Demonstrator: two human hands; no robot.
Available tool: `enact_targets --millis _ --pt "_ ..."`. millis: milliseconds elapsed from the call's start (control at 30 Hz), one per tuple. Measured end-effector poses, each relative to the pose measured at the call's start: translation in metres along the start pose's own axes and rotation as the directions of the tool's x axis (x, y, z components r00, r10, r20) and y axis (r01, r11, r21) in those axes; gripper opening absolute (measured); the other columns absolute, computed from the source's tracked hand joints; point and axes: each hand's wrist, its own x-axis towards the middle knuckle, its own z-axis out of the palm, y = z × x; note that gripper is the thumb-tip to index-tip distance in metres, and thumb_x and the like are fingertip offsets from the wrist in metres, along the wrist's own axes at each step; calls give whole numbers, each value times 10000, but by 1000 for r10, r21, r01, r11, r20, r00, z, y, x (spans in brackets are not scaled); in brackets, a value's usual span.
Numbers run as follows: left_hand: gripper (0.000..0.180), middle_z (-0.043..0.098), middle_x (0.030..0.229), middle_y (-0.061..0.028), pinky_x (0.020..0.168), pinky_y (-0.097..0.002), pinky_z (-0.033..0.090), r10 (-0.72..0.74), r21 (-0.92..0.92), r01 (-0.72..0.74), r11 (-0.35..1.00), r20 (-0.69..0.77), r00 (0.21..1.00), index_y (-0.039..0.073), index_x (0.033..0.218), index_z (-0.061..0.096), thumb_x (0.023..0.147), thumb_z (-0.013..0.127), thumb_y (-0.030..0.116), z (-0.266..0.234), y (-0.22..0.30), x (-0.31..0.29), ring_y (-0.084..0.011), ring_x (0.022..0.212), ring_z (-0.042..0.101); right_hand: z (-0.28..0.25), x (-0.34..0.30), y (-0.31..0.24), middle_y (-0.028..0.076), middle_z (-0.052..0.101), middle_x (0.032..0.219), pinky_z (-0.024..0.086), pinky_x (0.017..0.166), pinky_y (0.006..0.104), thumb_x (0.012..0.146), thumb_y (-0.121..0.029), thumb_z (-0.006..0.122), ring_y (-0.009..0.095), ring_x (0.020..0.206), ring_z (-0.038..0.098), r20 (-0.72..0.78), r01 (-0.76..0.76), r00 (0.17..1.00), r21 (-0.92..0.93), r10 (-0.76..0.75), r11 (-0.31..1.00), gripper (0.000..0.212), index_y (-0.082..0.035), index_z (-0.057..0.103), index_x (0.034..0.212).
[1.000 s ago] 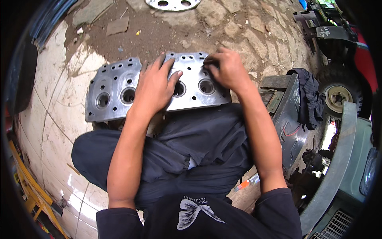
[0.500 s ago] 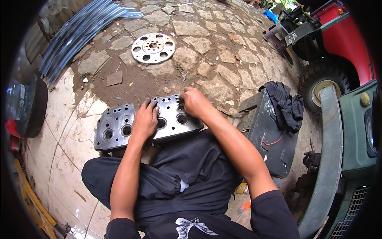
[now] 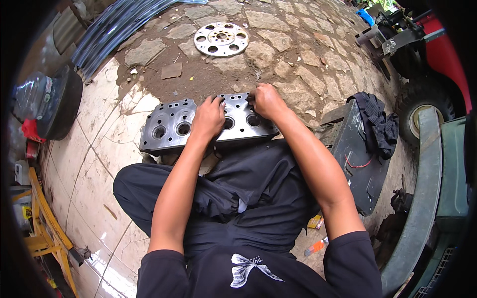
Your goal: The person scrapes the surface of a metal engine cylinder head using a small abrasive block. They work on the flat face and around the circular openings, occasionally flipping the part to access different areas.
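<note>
Two hands on one grey metal cylinder head (image 3: 198, 124), lying flat on the ground just in front of crossed legs in dark trousers (image 3: 238, 198), half on pale cracked tile floor (image 3: 99, 164), half at the edge of rough stone paving (image 3: 298, 54). Left hand (image 3: 208, 118) spread open, palm down, pressed flat on the middle of the head's top face, fingers pointing away. Right hand (image 3: 266, 99) curled at the head's far right edge, fingers bent in as if pinching something small; what sits under the fingertips, too small to tell. Round bores and smaller bolt holes showing across the head's top, left end bare. Beyond it, well apart on the paving, a round perforated metal disc (image 3: 221, 38). Farther left, corrugated sheets (image 3: 114, 30) and a dark tyre (image 3: 59, 104). To the right, near the right forearm, a dark metal box (image 3: 357, 164) with a black cloth (image 3: 377, 121) draped over its top. At lower left, a yellow frame (image 3: 44, 223).
</note>
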Motion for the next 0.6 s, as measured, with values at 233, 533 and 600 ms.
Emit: enact_targets --millis 233,533,600 --pt "309 692 1206 -264 987 -528 536 8 -61 -9 998 -27 1000 -18 1214 718 1062 575 210 6 -5 0 -475 1112 667 2 0 14 256 709 877 583 849 494 825 -101 757 438 876 691 49 28 999 -92 -23 995 155 -15 810 943" --pt "325 675 1245 -258 1001 -525 535 -45 -24 45 999 -20 999 -6 1260 700 1067 564 218 7 3 1 -468 1134 665 -5 -5 9 269 725 938 596 836 495 810 -77 792 453 872 710 4 17 1000 -33 -17 999 170 -4 802 963" --pt "323 679 1248 -247 1005 -516 536 -62 -15 61 998 -12 998 -3 1258 707 1068 557 211 9 6 -3 -456 1142 666 -1 -12 11 264 721 921 591 836 503 813 -78 790 451 878 708 -9 15 1000 -19 -15 1000 166 -6 805 962"
